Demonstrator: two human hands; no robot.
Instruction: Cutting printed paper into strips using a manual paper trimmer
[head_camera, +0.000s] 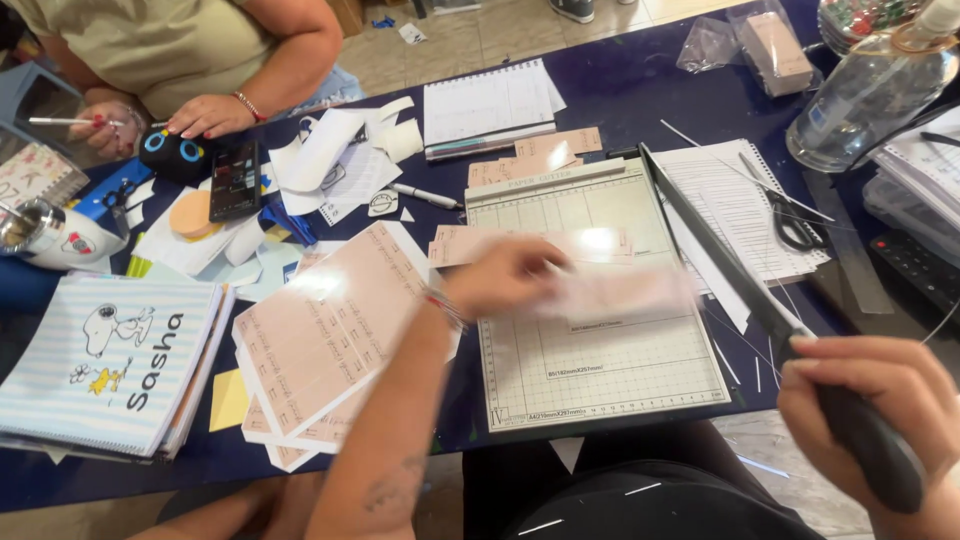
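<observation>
The grey gridded paper-cutter board (600, 330) fills the table's middle. Its long black blade arm (715, 250) stands raised along the board's right edge, the right hand (870, 410) clenched round its handle. Left hand (505, 275) pinches a pale pink paper strip (625, 292), lying crosswise on the board toward the blade.

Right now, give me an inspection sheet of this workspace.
Surface: dark blue table, crowded.
Job's things: paper cutter with raised blade arm; pink strip on its board, blurred.
Clutter: stack of pink printed sheets, striped notebook, spiral pad, scissors, pen, clear bottle, paper scraps.
Fingers: left hand on the strip; right hand grips the blade handle.
Cables: nothing seen.
Surroundings: another person's hands opposite; tiled floor.
</observation>
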